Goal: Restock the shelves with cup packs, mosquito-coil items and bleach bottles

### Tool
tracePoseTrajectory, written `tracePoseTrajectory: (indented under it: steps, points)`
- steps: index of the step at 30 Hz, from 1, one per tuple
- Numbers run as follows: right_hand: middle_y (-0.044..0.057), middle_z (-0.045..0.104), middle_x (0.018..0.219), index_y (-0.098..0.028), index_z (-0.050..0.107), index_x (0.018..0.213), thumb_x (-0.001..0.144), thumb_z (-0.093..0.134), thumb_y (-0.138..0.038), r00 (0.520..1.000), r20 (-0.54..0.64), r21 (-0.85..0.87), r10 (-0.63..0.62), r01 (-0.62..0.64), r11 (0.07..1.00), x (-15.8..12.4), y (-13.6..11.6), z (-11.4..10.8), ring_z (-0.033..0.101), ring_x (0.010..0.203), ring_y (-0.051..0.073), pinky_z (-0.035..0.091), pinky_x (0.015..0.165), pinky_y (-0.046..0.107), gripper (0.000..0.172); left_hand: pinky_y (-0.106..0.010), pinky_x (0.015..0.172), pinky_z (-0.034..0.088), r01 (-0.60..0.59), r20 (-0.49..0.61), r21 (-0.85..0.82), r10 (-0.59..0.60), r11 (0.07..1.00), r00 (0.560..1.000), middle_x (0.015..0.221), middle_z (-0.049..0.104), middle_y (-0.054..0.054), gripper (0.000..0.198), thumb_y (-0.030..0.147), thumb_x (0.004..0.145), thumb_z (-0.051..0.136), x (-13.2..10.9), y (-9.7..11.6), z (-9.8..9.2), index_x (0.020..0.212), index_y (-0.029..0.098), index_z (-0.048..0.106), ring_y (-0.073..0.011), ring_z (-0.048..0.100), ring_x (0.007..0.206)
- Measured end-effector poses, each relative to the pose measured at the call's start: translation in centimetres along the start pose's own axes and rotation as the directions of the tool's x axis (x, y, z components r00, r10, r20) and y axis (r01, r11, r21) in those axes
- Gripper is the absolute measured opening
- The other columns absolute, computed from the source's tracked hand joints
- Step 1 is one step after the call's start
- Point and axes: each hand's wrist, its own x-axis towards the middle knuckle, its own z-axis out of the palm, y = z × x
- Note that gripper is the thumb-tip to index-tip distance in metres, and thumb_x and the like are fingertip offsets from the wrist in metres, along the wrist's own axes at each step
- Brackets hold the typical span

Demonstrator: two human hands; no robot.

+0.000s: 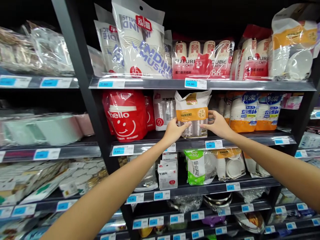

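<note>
Left hand (pixel 175 130) — right hand (pixel 217 125) — around bagged cups (pixel 192 129)

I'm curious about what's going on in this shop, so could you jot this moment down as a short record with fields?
Place: black metal shop shelving stocked with packaged cups
Item in hands: bagged plastic cups with an orange-and-white label
Left hand: gripping the pack's lower left side
Right hand: gripping the pack's right side
Price tag: appears to read 5.80, on the shelf edge below
To the left: red "hello" pack
To the right: orange-banded paper cup packs
</note>
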Motion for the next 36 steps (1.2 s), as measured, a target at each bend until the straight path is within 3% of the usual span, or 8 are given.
tracePoseTrajectory:
  steps: [5,15,21,27,30,36]
  points:
    - [0.012,0.072,0.111,-0.016,0.059,0.124,0.064,0.090,-0.030,1.000,0.020,0.005,0.018,-0.018,1.000,0.5,0.6,0.1,0.070,0.079,0.023,0.061,0.082,0.048,0.069,-0.042,0.096,0.051,0.019,0.019,-0.020,-0.019,1.000,1.000,0.117,0.074,-0.015,0.049,0.045,0.077,0.077,0.4,-0.4,0.1,0.114,0.014,0.067,-0.0290,0.070,0.105]
    - [0.010,0.071,0.111,-0.018,0.060,0.126,0.065,0.088,-0.031,1.000,0.006,-0.020,-0.011,0.011,1.000,1.8,2.5,0.2,0.069,0.075,0.020,0.061,0.078,0.043,0.068,-0.042,0.100,0.050,0.042,0.034,-0.041,-0.041,0.998,0.999,0.120,0.074,-0.014,0.051,0.044,0.074,0.081,1.6,-1.3,0.7,0.115,0.016,0.066,-0.0285,0.069,0.109]
    - [0.011,0.070,0.111,-0.017,0.057,0.127,0.065,0.088,-0.031,1.000,0.029,-0.006,0.006,-0.006,1.000,1.3,3.0,0.4,0.070,0.074,0.022,0.061,0.073,0.042,0.070,-0.041,0.097,0.050,0.027,0.057,0.047,-0.029,0.999,0.998,0.121,0.073,-0.015,0.049,0.040,0.075,0.081,1.3,-1.1,0.5,0.114,0.014,0.065,-0.0276,0.069,0.107]
    - [0.013,0.068,0.114,-0.016,0.049,0.136,0.065,0.089,-0.038,0.996,0.069,-0.069,0.061,-0.056,0.996,0.4,3.4,0.2,0.068,0.071,0.021,0.061,0.075,0.046,0.084,-0.044,0.101,0.048,0.044,0.092,0.083,-0.052,0.996,0.994,0.122,0.071,-0.016,0.054,0.040,0.075,0.081,1.0,-0.6,0.0,0.119,0.015,0.062,-0.0291,0.067,0.112]
    - [0.013,0.067,0.119,-0.019,0.047,0.138,0.061,0.092,-0.042,0.990,0.118,-0.017,0.084,-0.082,0.996,0.2,3.3,0.0,0.070,0.082,0.024,0.061,0.083,0.048,0.092,-0.044,0.102,0.048,0.034,0.076,0.051,-0.038,0.998,0.996,0.128,0.068,-0.017,0.065,0.044,0.072,0.084,0.9,-0.5,0.0,0.125,0.016,0.057,-0.0303,0.065,0.117]
    - [0.016,0.056,0.142,-0.022,0.039,0.146,0.066,0.088,-0.052,0.998,-0.048,0.193,0.043,-0.034,0.981,1.5,2.2,1.0,0.058,0.128,0.032,0.051,0.109,0.048,0.099,-0.040,0.106,0.048,0.017,-0.043,-0.280,-0.031,0.960,0.999,0.143,0.058,-0.018,0.082,0.051,0.080,0.077,1.7,0.3,1.5,0.144,0.018,0.038,-0.0285,0.061,0.127]
